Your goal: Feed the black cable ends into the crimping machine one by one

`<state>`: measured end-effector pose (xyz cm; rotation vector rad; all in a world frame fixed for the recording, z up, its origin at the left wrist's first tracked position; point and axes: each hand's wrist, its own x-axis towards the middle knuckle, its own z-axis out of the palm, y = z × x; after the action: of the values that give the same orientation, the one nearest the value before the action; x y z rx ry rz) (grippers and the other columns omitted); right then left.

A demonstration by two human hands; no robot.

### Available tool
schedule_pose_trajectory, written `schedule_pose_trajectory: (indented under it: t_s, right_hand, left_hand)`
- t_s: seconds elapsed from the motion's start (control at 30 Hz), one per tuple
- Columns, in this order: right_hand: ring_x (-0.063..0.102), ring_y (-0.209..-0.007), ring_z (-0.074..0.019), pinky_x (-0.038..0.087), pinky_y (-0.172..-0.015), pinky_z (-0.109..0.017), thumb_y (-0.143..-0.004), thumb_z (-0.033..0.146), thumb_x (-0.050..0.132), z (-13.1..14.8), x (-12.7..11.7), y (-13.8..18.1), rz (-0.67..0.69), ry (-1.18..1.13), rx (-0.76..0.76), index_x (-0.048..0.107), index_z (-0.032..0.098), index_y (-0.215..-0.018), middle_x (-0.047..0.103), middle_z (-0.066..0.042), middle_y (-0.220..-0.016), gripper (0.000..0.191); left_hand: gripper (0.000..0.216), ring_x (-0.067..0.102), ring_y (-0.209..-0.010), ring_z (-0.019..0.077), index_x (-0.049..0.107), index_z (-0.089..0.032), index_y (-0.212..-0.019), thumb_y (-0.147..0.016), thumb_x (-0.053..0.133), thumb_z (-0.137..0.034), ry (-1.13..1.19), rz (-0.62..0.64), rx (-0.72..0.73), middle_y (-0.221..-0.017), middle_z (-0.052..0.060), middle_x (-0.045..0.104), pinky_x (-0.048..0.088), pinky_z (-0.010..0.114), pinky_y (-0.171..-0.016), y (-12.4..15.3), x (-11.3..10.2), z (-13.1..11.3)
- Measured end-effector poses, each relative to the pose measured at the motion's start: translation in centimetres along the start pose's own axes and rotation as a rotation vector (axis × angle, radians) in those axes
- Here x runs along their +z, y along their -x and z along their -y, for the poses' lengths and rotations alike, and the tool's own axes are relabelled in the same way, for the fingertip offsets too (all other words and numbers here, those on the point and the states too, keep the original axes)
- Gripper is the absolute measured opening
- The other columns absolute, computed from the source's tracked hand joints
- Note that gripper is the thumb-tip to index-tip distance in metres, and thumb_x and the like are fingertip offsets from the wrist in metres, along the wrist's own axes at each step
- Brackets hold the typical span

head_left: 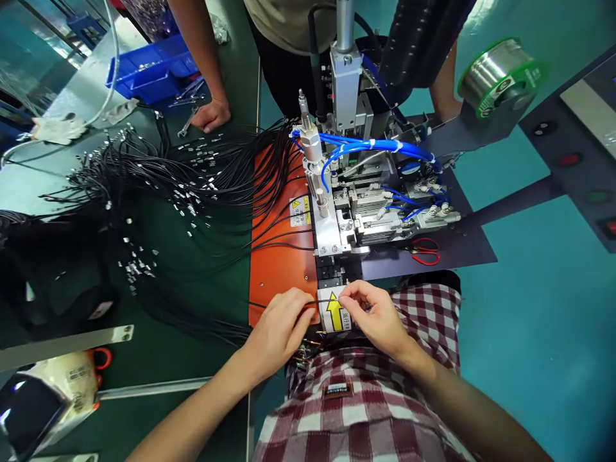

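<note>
My left hand (280, 327) is closed in a pinch on a thin black wire (312, 301) at the near end of the orange plate (274, 263). My right hand (373, 316) pinches the same wire's other end over the white block with the yellow arrow label (333, 312). The wire stretches between both hands, just in front of the metal machine (346, 212) with blue air hoses (370, 146).
A large bundle of black wires with metal tips (158, 192) spreads over the green table at left. Another person's hand (210, 115) rests near a blue bin (151, 67). A solder spool (500, 74) sits at right; red-handled scissors (426, 251) lie beside the machine.
</note>
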<state>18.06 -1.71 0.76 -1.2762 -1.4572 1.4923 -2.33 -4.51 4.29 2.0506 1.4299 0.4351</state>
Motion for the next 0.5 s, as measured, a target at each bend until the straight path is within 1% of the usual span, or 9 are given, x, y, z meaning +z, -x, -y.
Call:
schedule_pose_trajectory:
  t_s: [0.07, 0.13, 0.23, 0.3, 0.4, 0.5]
  right_hand:
    - [0.048, -0.059, -0.0123, 0.039, -0.055, -0.025, -0.086, 0.031, 0.060, 0.3, 0.0, 0.0, 0.013, -0.031, 0.027, 0.062, 0.018, -0.077, 0.059, 0.000, -0.070, 0.015]
    - [0.045, -0.055, -0.0108, 0.037, -0.052, -0.024, -0.085, 0.033, 0.062, 0.7, -0.3, 0.1, 0.031, -0.104, 0.069, 0.061, 0.018, -0.077, 0.056, 0.001, -0.067, 0.017]
    - [0.042, -0.049, -0.0088, 0.034, -0.047, -0.023, -0.085, 0.040, 0.061, 1.1, -0.8, 0.1, 0.059, -0.275, 0.143, 0.060, 0.017, -0.078, 0.056, 0.002, -0.066, 0.024]
    - [0.042, -0.047, -0.0078, 0.035, -0.047, -0.023, -0.084, 0.044, 0.061, 1.1, -1.1, 0.1, 0.051, -0.362, 0.182, 0.060, 0.017, -0.079, 0.057, 0.002, -0.066, 0.027]
    - [0.042, -0.046, -0.0066, 0.034, -0.048, -0.022, -0.084, 0.044, 0.062, 1.0, -1.3, -0.1, 0.032, -0.409, 0.209, 0.059, 0.017, -0.076, 0.056, 0.003, -0.065, 0.028]
    - [0.041, -0.045, -0.0058, 0.032, -0.046, -0.022, -0.082, 0.043, 0.064, 0.9, -1.0, -0.4, 0.047, -0.449, 0.243, 0.058, 0.017, -0.073, 0.056, 0.004, -0.064, 0.029]
  left_hand:
    - [0.019, 0.055, -0.090, 0.0205, 0.055, -0.017, -0.107, -0.094, 0.044, -0.024, -0.053, 0.001, 0.061, -0.097, 0.008, 0.061, 0.042, 0.035, -0.082, -0.9, -0.1, -0.9]
    - [0.018, 0.055, -0.086, 0.0191, 0.057, -0.017, -0.103, -0.094, 0.043, -0.024, 0.045, 0.010, 0.072, -0.092, 0.007, 0.062, 0.043, 0.033, -0.078, -1.8, 0.0, -1.6]
    - [0.020, 0.055, -0.074, 0.0138, 0.059, -0.017, -0.092, -0.095, 0.041, -0.025, 0.354, 0.033, -0.037, -0.081, 0.003, 0.062, 0.044, 0.025, -0.068, -2.7, 0.3, -2.2]
    - [0.019, 0.057, -0.075, 0.0129, 0.061, -0.018, -0.092, -0.095, 0.044, -0.027, 0.502, 0.028, -0.118, -0.084, 0.002, 0.064, 0.045, 0.023, -0.069, -2.9, 0.6, -2.3]
    - [0.021, 0.060, -0.082, 0.0141, 0.063, -0.018, -0.097, -0.095, 0.045, -0.027, 0.574, 0.002, -0.184, -0.092, 0.003, 0.067, 0.046, 0.024, -0.076, -2.8, 1.2, -2.1]
    - [0.020, 0.060, -0.083, 0.0144, 0.065, -0.018, -0.095, -0.094, 0.047, -0.029, 0.593, -0.024, -0.219, -0.091, 0.003, 0.067, 0.046, 0.024, -0.076, -2.8, 1.5, -1.8]
